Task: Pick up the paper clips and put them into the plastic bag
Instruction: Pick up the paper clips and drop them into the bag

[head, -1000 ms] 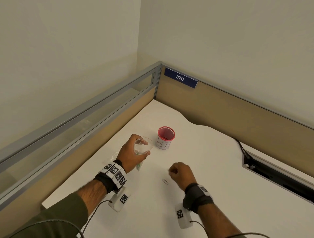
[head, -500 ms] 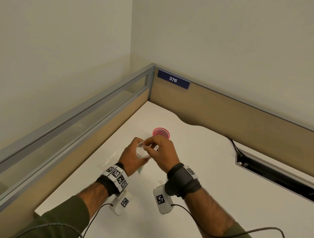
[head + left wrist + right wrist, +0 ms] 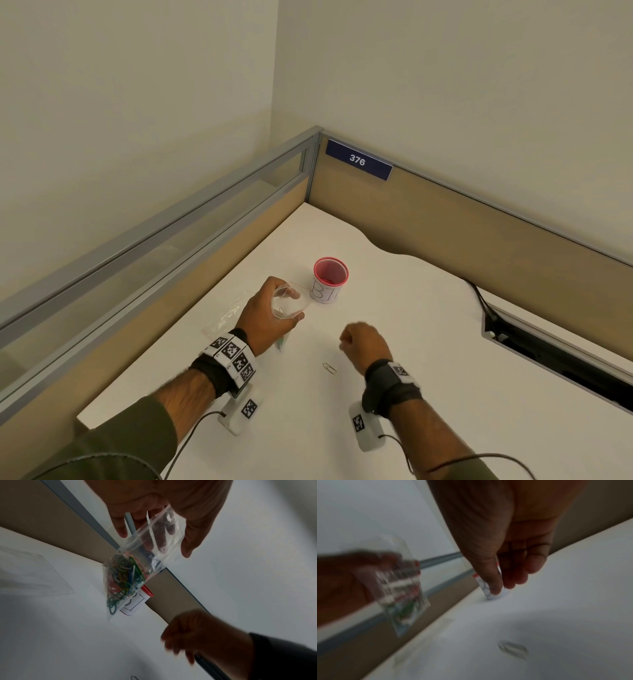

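Note:
My left hand [image 3: 294,305] holds a small clear plastic bag [image 3: 284,301] by its mouth, above the white desk. In the left wrist view the bag [image 3: 126,577] hangs from the fingers with several coloured paper clips in its bottom. My right hand [image 3: 344,342] hovers low over the desk to the right of the bag. Its fingers are loosely curled and nothing shows between them in the blurred right wrist view [image 3: 504,587]. One silver paper clip [image 3: 329,368] lies on the desk just left of that hand and also shows in the right wrist view [image 3: 511,649].
A red-rimmed cup [image 3: 330,279] with a white label stands just beyond the bag. Another clear bag [image 3: 226,315] lies flat on the desk left of my left hand. Partition walls close the desk's left and far sides. A cable slot [image 3: 548,356] lies at the right.
Half a second ago my right hand was at the bag's mouth; it has since moved back down and right toward the clip on the desk. My left hand keeps holding the bag.

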Available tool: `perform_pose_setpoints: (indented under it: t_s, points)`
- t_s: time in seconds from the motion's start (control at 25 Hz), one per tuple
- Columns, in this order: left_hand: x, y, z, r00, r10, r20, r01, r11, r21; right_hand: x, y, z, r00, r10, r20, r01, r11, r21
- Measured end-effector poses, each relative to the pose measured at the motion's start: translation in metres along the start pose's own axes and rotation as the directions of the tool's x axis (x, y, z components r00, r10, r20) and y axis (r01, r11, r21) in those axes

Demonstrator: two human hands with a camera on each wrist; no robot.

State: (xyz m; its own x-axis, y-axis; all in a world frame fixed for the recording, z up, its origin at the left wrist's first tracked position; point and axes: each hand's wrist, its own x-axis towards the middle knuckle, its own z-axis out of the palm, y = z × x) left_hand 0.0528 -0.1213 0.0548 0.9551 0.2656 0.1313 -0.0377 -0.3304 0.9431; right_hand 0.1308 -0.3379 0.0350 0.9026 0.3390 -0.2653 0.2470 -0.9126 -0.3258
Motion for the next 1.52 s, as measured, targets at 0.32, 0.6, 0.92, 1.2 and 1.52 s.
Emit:
perform_pose_setpoints:
  t_s: [0.32, 0.6, 0.92, 1.2, 1.52]
  points:
    - [0.000, -0.005, -0.004, 0.999, -0.031, -0.021, 0.032, 0.999, 0.022, 0.004, -0.001, 0.047, 0.968, 0.093, 0.233, -0.078, 0.994, -0.074]
    - [0.003, 0.000, -0.008, 0.999, -0.048, -0.022, 0.049, 0.998, 0.036, 0.015, 0.000, 0.043, 0.933, 0.093, 0.348, -0.058, 0.992, -0.110]
    - [0.002, -0.001, -0.004, 0.998, -0.051, -0.022, 0.052, 0.998, 0.034, -0.002, 0.007, 0.048, 0.973, 0.041, 0.227, -0.001, 0.985, -0.174]
    - [-0.002, 0.000, -0.001, 0.999, -0.041, -0.006, 0.041, 0.999, 0.008, -0.015, 0.021, 0.014, 1.000, 0.023, -0.012, -0.022, 0.995, 0.100]
    - [-0.006, 0.007, 0.008, 0.997, -0.052, 0.062, 0.050, 0.998, 0.026, -0.040, -0.083, -0.067, 0.884, -0.216, -0.414, 0.372, 0.862, 0.345]
